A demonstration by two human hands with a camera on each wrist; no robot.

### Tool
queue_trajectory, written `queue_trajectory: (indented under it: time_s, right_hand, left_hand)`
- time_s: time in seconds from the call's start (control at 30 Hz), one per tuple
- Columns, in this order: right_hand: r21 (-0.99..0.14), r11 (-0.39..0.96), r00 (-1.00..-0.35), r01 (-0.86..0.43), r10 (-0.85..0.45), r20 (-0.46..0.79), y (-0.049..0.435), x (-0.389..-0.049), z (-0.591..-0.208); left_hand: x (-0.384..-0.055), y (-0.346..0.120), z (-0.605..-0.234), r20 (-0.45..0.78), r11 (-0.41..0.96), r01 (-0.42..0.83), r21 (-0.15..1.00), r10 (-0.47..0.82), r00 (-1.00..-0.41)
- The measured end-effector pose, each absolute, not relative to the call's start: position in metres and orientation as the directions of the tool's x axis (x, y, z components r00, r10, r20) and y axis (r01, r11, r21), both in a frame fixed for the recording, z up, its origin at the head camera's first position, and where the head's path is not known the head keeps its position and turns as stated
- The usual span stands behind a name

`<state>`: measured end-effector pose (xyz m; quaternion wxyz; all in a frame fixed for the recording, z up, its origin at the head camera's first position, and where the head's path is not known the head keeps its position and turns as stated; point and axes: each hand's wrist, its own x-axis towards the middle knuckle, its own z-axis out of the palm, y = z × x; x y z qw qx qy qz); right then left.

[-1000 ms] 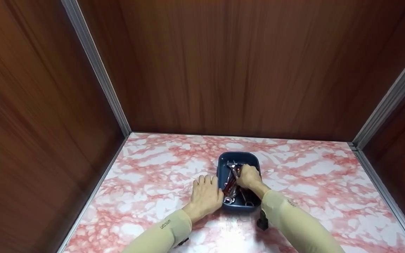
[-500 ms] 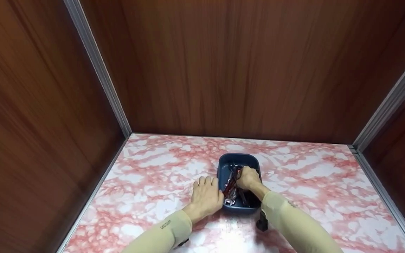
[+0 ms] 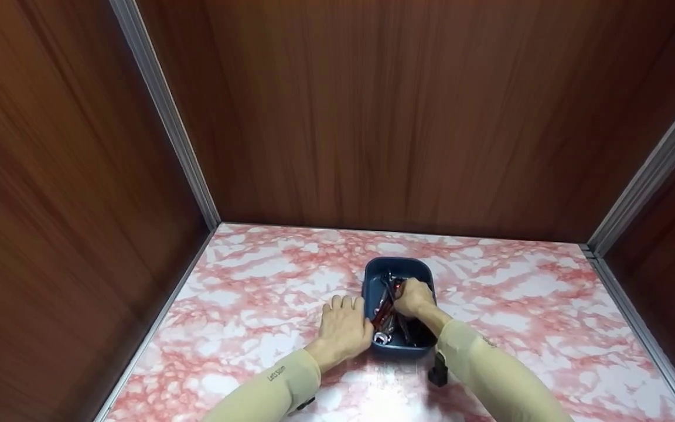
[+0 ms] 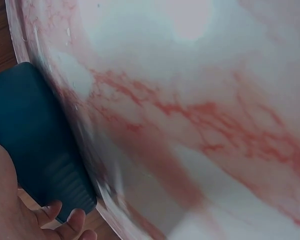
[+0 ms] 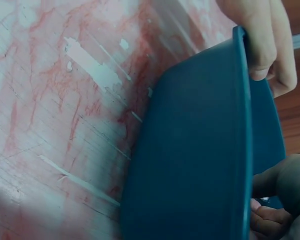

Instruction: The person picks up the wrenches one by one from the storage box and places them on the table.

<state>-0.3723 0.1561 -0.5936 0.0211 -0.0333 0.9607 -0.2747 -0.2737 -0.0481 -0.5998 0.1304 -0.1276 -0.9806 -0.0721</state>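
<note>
A dark blue plastic box (image 3: 399,350) stands on the table with metal wrenches (image 3: 382,338) and red-handled tools (image 3: 382,316) lying in it. My left hand (image 3: 342,325) holds the box's left wall, thumb over the rim and fingers along the outside. Inside the box, toward its right side, my right hand (image 3: 415,299) has its fingers curled round what looks like a dark wrench (image 3: 403,331); most of that tool is hidden under the hand. In the right wrist view, a bit of shiny metal (image 5: 264,199) shows between the right hand's thumb and fingers.
The table (image 3: 279,275) has a red and white marbled top. Brown wood-patterned panels (image 3: 337,117) rise behind it and at both sides, with metal strips (image 3: 167,111) in the corners.
The wrenches near my right hand have shifted and look darker, and the ring end by the box's near edge no longer shows clearly. Both hands have stayed almost in place.
</note>
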Motion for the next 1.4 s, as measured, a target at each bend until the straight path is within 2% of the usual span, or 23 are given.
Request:
queue_trajectory:
  time_s: [0.27, 0.33, 0.47, 0.63, 0.9, 1.4]
  right_hand:
    - [-0.612, 0.79, -0.996, -0.031, -0.078, -0.051, 0.168, -0.393, -0.609]
    - [-0.664, 0.748, -0.994, -0.002, -0.076, -0.082, 0.167, -0.388, -0.599]
    - [-0.778, 0.614, -0.977, 0.13, -0.052, -0.205, 0.158, -0.354, -0.553]
    - [-0.875, 0.444, -0.961, 0.196, -0.093, -0.262, 0.162, -0.342, -0.539]
    - [-0.913, 0.356, -0.954, 0.2, -0.14, -0.263, 0.177, -0.344, -0.53]
    - [-0.927, 0.301, -0.947, 0.225, -0.157, -0.281, 0.204, -0.346, -0.514]
  left_hand:
    - [-0.273, -0.049, -0.598, 0.266, 0.957, 0.272, 0.102, 0.237, -0.934]
    - [-0.273, -0.048, -0.599, 0.269, 0.957, 0.273, 0.102, 0.238, -0.933]
    - [-0.273, -0.047, -0.599, 0.26, 0.959, 0.266, 0.1, 0.232, -0.937]
    - [-0.271, -0.046, -0.598, 0.262, 0.96, 0.256, 0.11, 0.22, -0.939]
    - [-0.271, -0.045, -0.596, 0.252, 0.959, 0.257, 0.115, 0.222, -0.942]
    - [-0.274, -0.047, -0.599, 0.23, 0.955, 0.266, 0.131, 0.232, -0.945]
